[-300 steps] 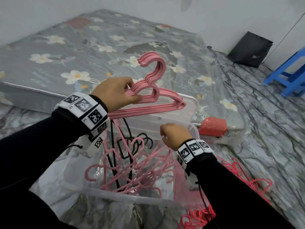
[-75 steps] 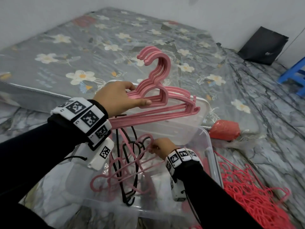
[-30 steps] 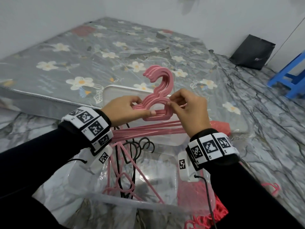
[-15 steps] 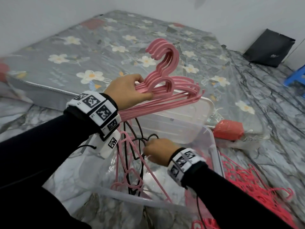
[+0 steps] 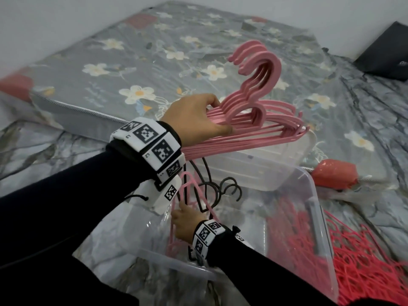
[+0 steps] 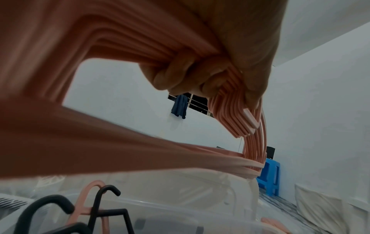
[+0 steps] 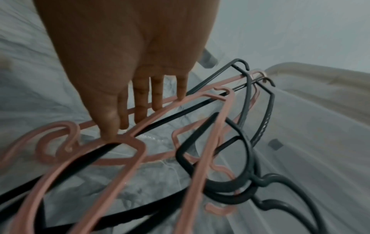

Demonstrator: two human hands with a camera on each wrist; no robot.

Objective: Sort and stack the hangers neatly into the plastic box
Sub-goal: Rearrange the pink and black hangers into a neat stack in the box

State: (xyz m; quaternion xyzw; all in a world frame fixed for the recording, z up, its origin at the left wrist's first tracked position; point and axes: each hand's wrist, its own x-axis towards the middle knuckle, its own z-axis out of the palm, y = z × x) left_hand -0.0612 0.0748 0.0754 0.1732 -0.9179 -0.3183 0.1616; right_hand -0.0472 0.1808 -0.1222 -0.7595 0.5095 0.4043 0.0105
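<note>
My left hand (image 5: 221, 117) holds a bundle of several pink hangers (image 5: 254, 96) above the clear plastic box (image 5: 318, 219), hooks up. In the left wrist view its fingers (image 6: 180, 74) are curled round the hangers' necks (image 6: 230, 110). My right hand (image 5: 182, 213) is down inside the box at its near left side. There its straight fingers (image 7: 140, 102) and thumb touch a loose pink hanger (image 7: 138, 147). That hanger is tangled with black hangers (image 7: 246, 158) and other pink ones. Whether the right hand has a hold on it does not show.
The box lid (image 5: 254, 166) leans behind the box against a flowered mattress (image 5: 132, 62). A heap of red hangers (image 5: 364, 261) lies on the floor right of the box, with a red bag (image 5: 333, 175) beyond. A black bag (image 5: 386, 60) sits far right.
My right hand left the held bundle, dropped into the box and moved from the black hooks to the pink hanger at the near left. The left hand still holds the bundle up.
</note>
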